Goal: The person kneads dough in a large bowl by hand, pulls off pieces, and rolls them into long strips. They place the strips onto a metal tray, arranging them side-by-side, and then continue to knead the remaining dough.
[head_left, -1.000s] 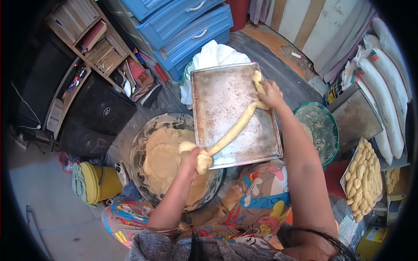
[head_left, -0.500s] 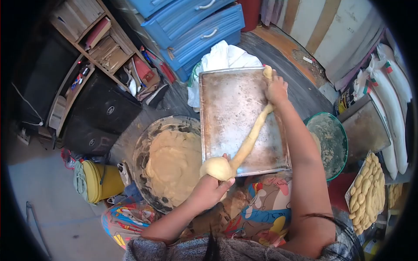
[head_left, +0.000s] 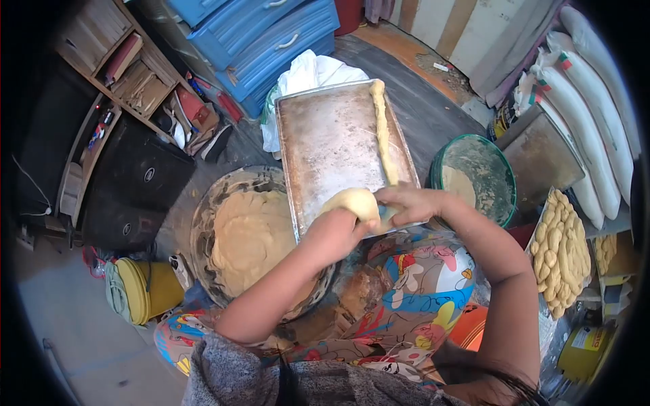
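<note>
A metal baking tray [head_left: 325, 135] slants across my lap, its surface worn and stained. Along its right side lies a long strip of dough [head_left: 383, 132], running from the far edge down to my hands. My left hand [head_left: 333, 237] is closed around a rounded lump of dough [head_left: 355, 201] over the tray's near edge. My right hand [head_left: 412, 204] is at the near end of the strip, fingers bent against the dough beside the lump. Its fingertips are partly blurred, and whether strip and lump are joined there is hidden.
A large basin [head_left: 203, 223] of soft dough [head_left: 240, 233] stands left of the tray. To the right are a green-rimmed tub [head_left: 484, 172] with floury contents, a tray of braided dough pieces [head_left: 560, 254] and white sacks [head_left: 582, 128]. Blue drawers [head_left: 271, 51] stand behind; a yellow bucket [head_left: 159, 287] sits left.
My right hand has come from the tray's far right corner down to the near edge, beside my left. The dough strip, held slanting before, now lies along the tray's right side.
</note>
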`<state>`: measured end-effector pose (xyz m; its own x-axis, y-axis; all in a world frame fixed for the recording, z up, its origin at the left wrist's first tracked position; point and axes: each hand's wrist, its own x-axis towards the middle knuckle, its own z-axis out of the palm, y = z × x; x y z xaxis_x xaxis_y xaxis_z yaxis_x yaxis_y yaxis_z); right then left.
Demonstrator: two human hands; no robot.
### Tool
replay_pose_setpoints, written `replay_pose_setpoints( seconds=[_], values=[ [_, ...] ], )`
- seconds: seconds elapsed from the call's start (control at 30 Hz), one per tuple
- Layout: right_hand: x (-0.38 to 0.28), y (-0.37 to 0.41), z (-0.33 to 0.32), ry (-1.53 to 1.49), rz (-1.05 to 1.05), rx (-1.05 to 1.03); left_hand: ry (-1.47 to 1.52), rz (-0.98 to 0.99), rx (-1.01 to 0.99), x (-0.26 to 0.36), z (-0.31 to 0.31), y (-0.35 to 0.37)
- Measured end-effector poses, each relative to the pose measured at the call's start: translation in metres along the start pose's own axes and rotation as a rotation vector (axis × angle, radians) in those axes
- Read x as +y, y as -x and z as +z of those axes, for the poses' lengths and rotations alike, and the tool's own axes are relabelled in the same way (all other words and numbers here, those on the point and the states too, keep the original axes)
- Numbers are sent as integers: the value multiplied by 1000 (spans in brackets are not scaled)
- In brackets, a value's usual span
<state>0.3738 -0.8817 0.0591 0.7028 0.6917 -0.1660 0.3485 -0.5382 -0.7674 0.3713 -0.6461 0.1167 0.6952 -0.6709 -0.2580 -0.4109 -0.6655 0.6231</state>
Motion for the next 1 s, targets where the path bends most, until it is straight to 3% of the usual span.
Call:
replay_pose_setpoints(
  seconds=[0.07,0.13,0.2,0.23,0.3,0.37,0.4,0.47,0.5,0.57,0.63,0.67,0.7,0.73,0.83,0.87,0.9,0.93,1.0],
  values=[
    [-21,5,15,139,156,-24,-41,-105,-40,1,5,-25],
    [-29,9,15,116,241,-79,-91,-63,-142,-13,4,-53],
    [-12,15,9,300,454,-175,-136,4,-267,-26,-9,-83],
    [-12,22,6,321,463,-95,-129,32,-293,-32,-18,-98],
    [-1,34,15,273,410,1,399,-123,-129,-52,-27,-132],
    [4,38,15,225,355,100,1212,-64,131,-56,-43,-147],
    [4,36,13,214,357,60,1208,-64,126,-61,-45,-156],
    [2,34,8,197,360,26,1408,75,451,-68,-42,-172],
    [-1,29,3,120,419,-16,1403,75,445,-68,-35,-176],
    [2,23,-6,43,480,-62,1179,-158,379,-56,-7,-174],
    [10,18,-12,63,470,105,1064,-274,340,-53,26,-177],
    [18,16,-14,55,472,102,1036,-132,386,-55,45,-180],
    [27,13,-16,171,507,329,1006,7,429,-56,64,-179],
    [33,12,-16,288,539,552,1010,-5,421,-52,81,-171],
    [43,8,-18,229,696,625,999,79,614,-34,126,-141],
    [39,6,-22,223,704,621,995,103,678,-29,136,-132],
    [30,5,-28,-24,742,474,992,120,748,-24,140,-124],
    [25,4,-29,-270,769,320,727,154,648,-21,140,-120],
    [48,-2,-13,-159,695,332,881,216,573,-9,133,-135]
  ],
)
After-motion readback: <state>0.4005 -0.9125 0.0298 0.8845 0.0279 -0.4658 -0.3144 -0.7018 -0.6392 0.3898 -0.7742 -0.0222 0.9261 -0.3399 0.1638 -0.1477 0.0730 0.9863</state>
